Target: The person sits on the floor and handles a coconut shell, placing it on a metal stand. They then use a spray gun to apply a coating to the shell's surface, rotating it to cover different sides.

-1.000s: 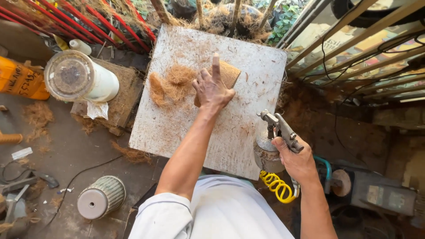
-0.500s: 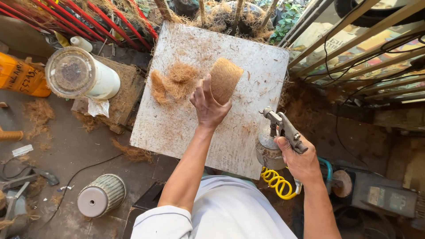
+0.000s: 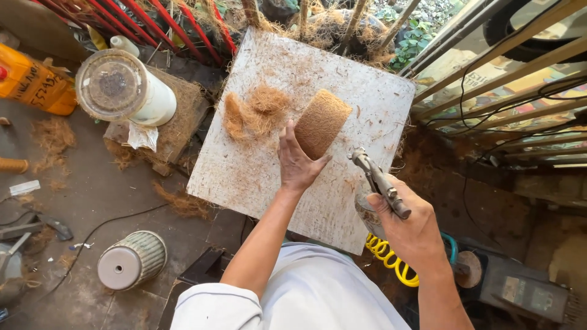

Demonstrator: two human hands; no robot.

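One orange labelled jug (image 3: 27, 85) sits far left; our left hand (image 3: 298, 162) grips the coir pot (image 3: 321, 122), long axis tilted up-right; right hand (image 3: 411, 229) fingers clench spray gun (image 3: 379, 181).

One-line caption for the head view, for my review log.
Left hand grips a brown coir pot on a white board; right hand holds a metal spray gun.

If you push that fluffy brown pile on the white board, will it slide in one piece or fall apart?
The loose fibre pile would probably come apart, since it looks like separate wispy strands and stray bits already lie scattered on the white board. It likely weighs very little. The fibre cup held by the left hand looks pressed firm, so it seems stiffer.
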